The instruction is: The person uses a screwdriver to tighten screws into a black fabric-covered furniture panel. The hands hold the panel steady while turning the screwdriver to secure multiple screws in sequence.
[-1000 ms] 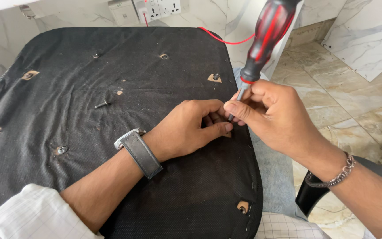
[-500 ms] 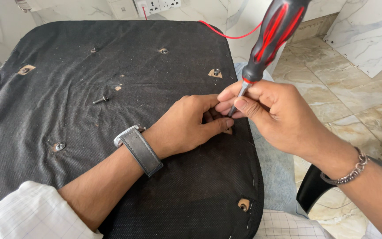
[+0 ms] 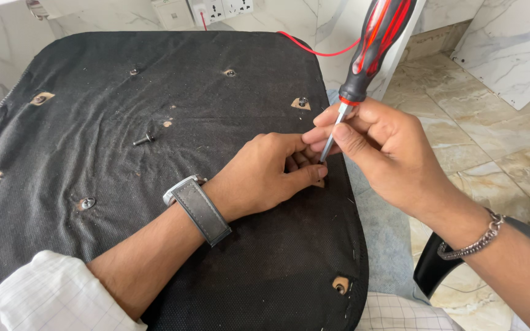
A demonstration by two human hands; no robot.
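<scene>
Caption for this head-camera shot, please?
Right hand steadies a red-and-black screwdriver while left hand rests on black fabric panel.

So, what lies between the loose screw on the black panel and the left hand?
In the head view, only bare black fabric separates the loose screw from the left hand; a small pale speck lies just above that stretch.

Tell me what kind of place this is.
Probably a room indoors, used for furniture repair: marble-look floor tiles, a wall socket panel, and a black fabric-covered seat base being worked on with a screwdriver.
</scene>
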